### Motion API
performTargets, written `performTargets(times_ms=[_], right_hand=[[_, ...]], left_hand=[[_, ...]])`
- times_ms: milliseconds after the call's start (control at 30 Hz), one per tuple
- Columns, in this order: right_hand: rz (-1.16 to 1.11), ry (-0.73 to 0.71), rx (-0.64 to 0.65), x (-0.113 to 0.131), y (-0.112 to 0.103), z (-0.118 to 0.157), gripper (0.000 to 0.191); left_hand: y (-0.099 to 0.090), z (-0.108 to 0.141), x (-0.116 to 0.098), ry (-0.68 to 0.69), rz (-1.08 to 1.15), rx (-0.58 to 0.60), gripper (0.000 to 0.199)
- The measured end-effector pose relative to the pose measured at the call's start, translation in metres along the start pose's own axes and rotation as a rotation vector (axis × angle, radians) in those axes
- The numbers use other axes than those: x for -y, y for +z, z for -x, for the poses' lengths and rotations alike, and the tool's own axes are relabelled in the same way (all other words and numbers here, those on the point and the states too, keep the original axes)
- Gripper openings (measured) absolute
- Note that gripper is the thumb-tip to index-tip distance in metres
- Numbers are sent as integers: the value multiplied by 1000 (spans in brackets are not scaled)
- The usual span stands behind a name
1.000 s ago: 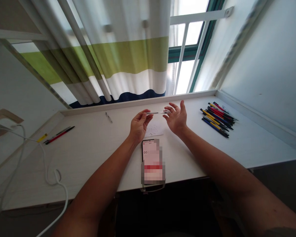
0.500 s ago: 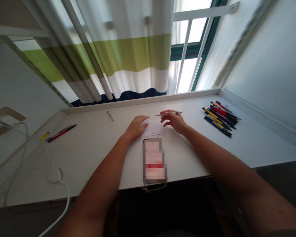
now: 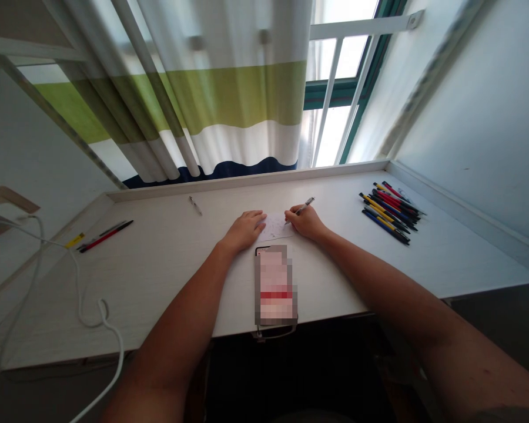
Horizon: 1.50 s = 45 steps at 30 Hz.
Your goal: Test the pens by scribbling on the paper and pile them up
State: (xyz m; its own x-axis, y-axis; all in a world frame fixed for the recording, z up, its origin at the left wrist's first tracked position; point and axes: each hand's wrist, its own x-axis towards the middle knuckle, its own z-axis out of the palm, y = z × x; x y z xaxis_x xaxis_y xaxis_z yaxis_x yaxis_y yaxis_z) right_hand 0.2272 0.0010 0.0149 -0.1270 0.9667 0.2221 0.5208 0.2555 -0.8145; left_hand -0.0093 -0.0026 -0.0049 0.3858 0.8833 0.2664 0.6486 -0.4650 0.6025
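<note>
A small sheet of white paper (image 3: 274,229) with faint marks lies on the white desk between my hands. My left hand (image 3: 244,229) rests flat over its left edge, fingers stretched out. At the right side, my right hand (image 3: 307,221) is closed around a slim pen (image 3: 309,202) in a writing grip. The pen slants down toward the paper, and whether its tip touches is too small to tell. Just below the sheet lies a phone (image 3: 275,282), its screen pixelated.
A pile of several coloured pens (image 3: 390,211) lies on the right. Another pen (image 3: 195,205) lies behind my left hand, and red and dark pens (image 3: 106,236) farther left. A white cable (image 3: 78,282) loops over the desk's left side. Curtains (image 3: 233,94) hang behind the desk.
My right hand has brought the pen from nearly level to slanting, tip down at the paper, and its fingers have closed in. My left hand has settled flatter on the sheet.
</note>
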Motion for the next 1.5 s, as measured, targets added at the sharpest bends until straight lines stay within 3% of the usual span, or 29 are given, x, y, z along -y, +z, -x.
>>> performTargets(times_ms=[267,433,533,667,933,1100,1200,1267,1400,1500], right_hand=[[8,14,10,2,1,-1,25],[-44,-32,-100,-1,-3,-1,34],[-195,20,-151,-3,-17,-1,22],[-269,-7,-77,-3,-33,-1,50],[-306,-53,-134,-3,-34,-3,57],[-308,-54,-159,-3,-35,-2,42],[-417,-40,-170,5,-32,-1,50],[-514,-58,-181,15,-31,1,59],[-574,-141,-160,26,-50,19,59],[-404,-132,-143,9,-85,53,44]], left_hand=[[0,0,-6,-51,6,8,40],[1,-1,-1,-4,-71,11,42],[0,0,-4,-7,-196,51,45],[-4,2,-15,-59,-325,116,50],[-6,4,-20,-57,-350,111,50],[-4,4,-17,-4,-331,36,45],[-3,1,-34,56,-270,-158,46],[-4,-3,-54,108,-177,-217,45],[-5,-18,-92,246,-154,-132,25],[7,-40,-113,360,-270,-34,23]])
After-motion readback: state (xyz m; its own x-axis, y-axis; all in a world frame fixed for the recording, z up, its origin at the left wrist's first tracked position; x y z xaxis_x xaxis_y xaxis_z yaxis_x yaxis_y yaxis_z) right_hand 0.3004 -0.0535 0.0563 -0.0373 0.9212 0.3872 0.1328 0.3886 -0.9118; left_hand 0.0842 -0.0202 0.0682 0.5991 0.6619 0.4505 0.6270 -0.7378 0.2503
